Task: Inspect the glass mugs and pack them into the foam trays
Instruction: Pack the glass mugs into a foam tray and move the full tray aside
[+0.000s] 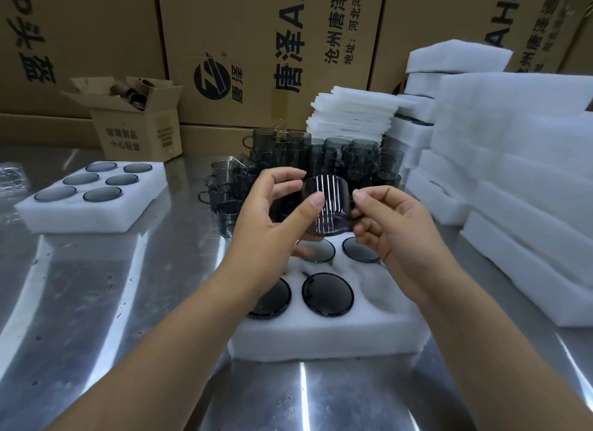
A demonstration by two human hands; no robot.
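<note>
A smoky grey glass mug [330, 206] lies on its side in the air, held between both hands above the near foam tray [321, 337]. My left hand [272, 215] grips it with thumb and fingers round its left end. My right hand [388, 222] pinches its right end. The near tray holds several mugs set upside down; one hole at its right side shows only foam. More loose grey mugs [308, 161] stand grouped behind my hands.
A second foam tray [86, 215], all its holes filled with mugs, lies at the left on the steel table [96, 302]. Stacks of foam trays [529, 173] rise at the right, thin foam sheets [353, 116] behind. A small open carton [138, 125] and big cardboard boxes stand at the back.
</note>
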